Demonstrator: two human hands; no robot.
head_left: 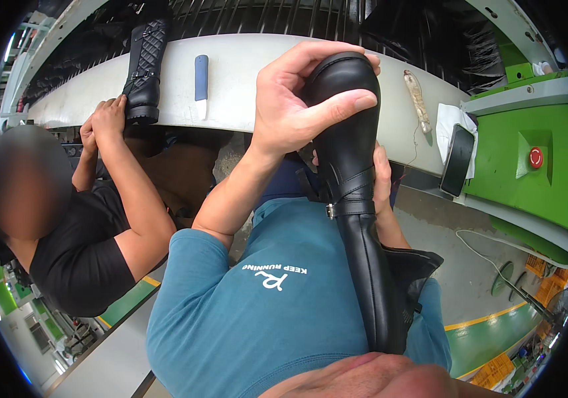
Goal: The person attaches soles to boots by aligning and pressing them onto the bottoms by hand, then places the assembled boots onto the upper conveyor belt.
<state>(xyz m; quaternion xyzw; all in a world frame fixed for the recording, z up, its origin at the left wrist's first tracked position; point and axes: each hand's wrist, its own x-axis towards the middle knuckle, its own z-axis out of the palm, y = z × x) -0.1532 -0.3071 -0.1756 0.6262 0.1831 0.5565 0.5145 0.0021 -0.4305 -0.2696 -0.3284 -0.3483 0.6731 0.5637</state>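
A tall black leather boot point(353, 174) with a buckled ankle strap is held up in front of my chest, toe end farthest from me and shaft running down against my shirt. My left hand point(294, 99) wraps over the toe, thumb across the top of it. Against the boot's right side, near the ankle, rests my right hand point(381, 176); most of it is hidden behind the boot. Left of my left hand, a blue-handled knife point(201, 83) lies on the white bench top point(231, 79).
At left, a co-worker's hands point(106, 123) touch a quilted black boot point(146, 66). On the right lie a wrapped stick-like tool point(416, 99) with loose thread and a phone point(457, 159). A green machine point(522, 172) with a red button stands beyond them.
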